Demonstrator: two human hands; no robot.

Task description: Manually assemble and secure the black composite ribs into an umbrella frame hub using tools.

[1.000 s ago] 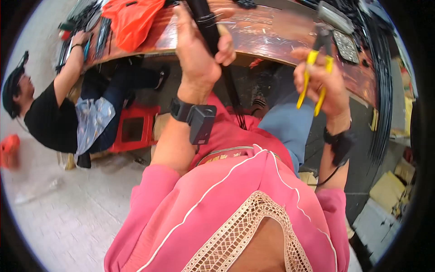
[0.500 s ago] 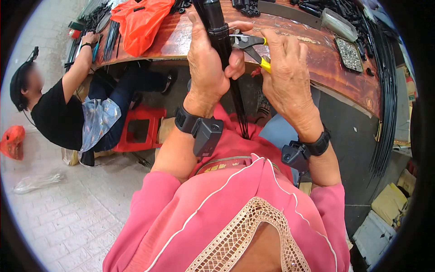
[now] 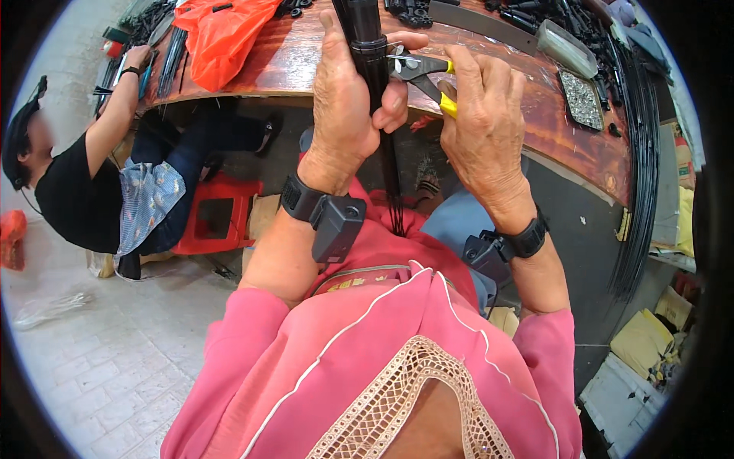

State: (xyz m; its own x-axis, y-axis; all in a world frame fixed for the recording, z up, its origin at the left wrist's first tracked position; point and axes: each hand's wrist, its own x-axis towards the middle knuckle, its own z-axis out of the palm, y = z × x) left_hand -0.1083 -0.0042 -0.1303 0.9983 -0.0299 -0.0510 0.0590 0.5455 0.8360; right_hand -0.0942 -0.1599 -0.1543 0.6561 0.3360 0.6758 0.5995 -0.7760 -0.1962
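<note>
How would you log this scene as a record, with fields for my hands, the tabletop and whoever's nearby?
Left hand: wrapped around a black shaft
Right hand: gripping yellow-handled pliers, jaws right beside the shaft
Tabletop: wooden table with an orange-red bag at left and loose black parts farther back
Right edge: long black rods hanging down
Nearby: a person in a black top at left, beside a red stool

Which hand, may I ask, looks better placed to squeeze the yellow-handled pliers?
Probably the right hand: it holds the pliers by their handles, while the left hand grips the black shaft.
</note>
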